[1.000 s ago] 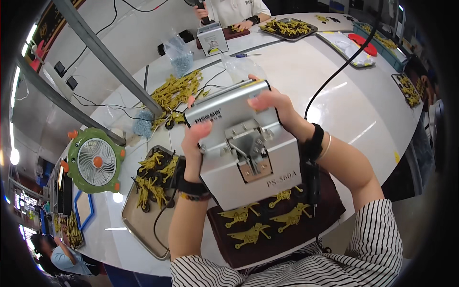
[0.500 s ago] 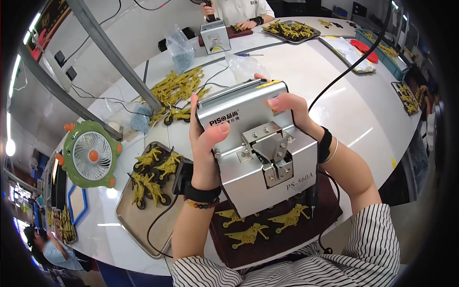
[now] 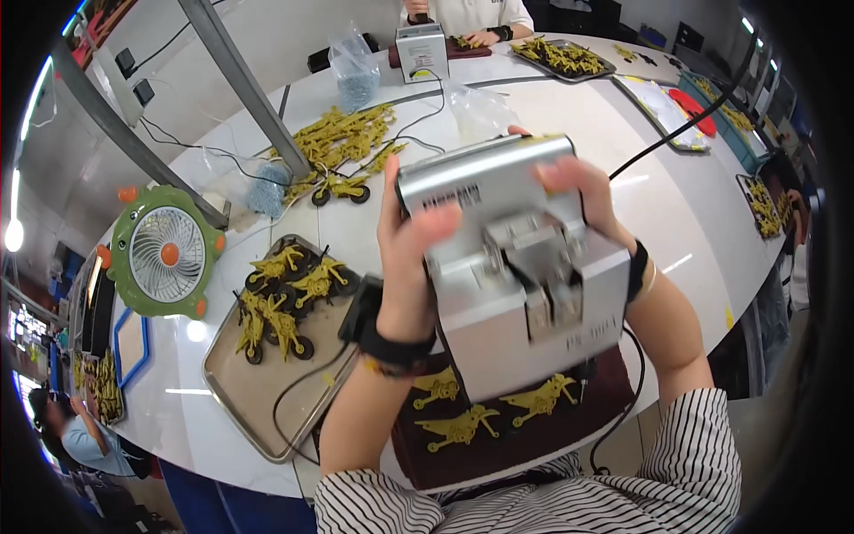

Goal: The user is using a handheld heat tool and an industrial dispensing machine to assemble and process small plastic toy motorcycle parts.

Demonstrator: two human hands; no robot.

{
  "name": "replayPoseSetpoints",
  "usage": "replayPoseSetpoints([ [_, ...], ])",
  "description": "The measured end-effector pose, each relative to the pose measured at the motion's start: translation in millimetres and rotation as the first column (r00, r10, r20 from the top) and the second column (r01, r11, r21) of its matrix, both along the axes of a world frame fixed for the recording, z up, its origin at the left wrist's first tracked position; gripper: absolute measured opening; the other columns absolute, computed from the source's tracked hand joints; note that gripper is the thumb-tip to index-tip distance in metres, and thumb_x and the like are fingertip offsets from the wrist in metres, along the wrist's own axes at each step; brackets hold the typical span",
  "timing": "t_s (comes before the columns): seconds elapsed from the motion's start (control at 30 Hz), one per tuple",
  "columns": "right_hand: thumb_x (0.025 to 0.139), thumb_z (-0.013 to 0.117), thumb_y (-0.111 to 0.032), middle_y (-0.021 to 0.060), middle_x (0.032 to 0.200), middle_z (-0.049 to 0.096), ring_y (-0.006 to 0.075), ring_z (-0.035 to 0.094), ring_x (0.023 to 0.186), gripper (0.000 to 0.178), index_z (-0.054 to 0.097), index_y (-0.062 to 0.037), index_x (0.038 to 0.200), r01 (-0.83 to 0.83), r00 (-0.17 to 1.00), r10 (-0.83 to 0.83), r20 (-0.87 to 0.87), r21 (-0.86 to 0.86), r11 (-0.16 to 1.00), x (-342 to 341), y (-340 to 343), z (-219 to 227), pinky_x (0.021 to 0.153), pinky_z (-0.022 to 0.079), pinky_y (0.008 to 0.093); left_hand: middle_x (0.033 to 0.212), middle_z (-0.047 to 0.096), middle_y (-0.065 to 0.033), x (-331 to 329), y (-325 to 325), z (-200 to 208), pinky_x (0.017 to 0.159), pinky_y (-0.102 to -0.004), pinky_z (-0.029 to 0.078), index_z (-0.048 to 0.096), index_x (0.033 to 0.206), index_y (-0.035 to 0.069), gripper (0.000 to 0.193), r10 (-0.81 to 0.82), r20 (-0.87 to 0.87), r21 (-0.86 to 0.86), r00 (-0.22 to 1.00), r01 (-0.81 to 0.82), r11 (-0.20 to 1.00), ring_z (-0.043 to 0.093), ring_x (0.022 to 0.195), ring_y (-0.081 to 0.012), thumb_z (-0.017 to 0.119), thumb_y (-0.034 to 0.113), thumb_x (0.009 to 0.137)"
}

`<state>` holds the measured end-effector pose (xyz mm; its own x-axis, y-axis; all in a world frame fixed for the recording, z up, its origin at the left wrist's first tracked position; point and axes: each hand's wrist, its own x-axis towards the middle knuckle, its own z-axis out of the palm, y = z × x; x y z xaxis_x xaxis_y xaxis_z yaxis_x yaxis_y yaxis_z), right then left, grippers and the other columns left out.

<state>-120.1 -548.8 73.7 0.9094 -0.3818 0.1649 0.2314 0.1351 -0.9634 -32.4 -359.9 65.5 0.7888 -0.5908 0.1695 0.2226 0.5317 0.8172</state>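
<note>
Both my hands hold up a silver metal screw feeder (image 3: 480,356), a box with a bracket and slot in its middle, tilted and blurred by motion. My left hand (image 3: 405,267) grips its left side, thumb across the top face. My right hand (image 3: 587,200) grips the far right side, thumb on top too; its other fingers are mostly hidden behind the box. Beneath the feeder lies a dark maroon mat (image 3: 569,449) with several yellow toy motorcycle body parts (image 3: 543,400) on it. The feeder hides the mat's far part.
At left, a metal tray (image 3: 267,427) holds yellow toy motorcycles (image 3: 276,334) with black wheels. Beyond are a green fan (image 3: 169,258), a grey post (image 3: 245,84), a yellow parts pile (image 3: 347,133) and bags of small screws (image 3: 356,84). Across the table a person works beside another feeder (image 3: 422,53).
The screw feeder has shifted rightward over the mat, still in both hands, and now looks smeared. The whole view has also swung slightly.
</note>
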Motion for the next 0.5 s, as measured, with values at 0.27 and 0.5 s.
replayPoseSetpoints([
  [0.27,0.071,0.068,-0.022,0.0099,0.102,0.060,0.0181,0.058,0.088,0.067,0.050,0.0035,0.130,-0.227,0.933,0.188,0.306,0.096,0.969,-37.0,23.3,9.0,0.088,0.044,0.0282,0.134,0.045,-0.0177,-38.3,20.2,14.0,0.102,-0.0390,0.040,0.011,0.150,0.003,0.104,-0.084,0.105,-0.275,0.991,0.110,0.955,0.049,0.121,-0.0288,0.072,0.010,0.066],
  [0.5,0.075,0.067,-0.024,0.0114,0.100,0.058,0.0168,0.056,0.092,0.086,0.026,0.0048,0.145,-0.024,0.998,0.028,-0.059,0.065,0.998,-5.0,23.2,14.7,0.080,0.043,0.0253,0.129,0.048,-0.0199,14.4,-2.4,-37.3,0.100,-0.0383,0.041,0.015,0.149,-0.002,0.094,-0.041,0.045,-0.148,0.998,0.048,0.988,0.053,0.115,-0.0281,0.065,0.018,0.072],
])
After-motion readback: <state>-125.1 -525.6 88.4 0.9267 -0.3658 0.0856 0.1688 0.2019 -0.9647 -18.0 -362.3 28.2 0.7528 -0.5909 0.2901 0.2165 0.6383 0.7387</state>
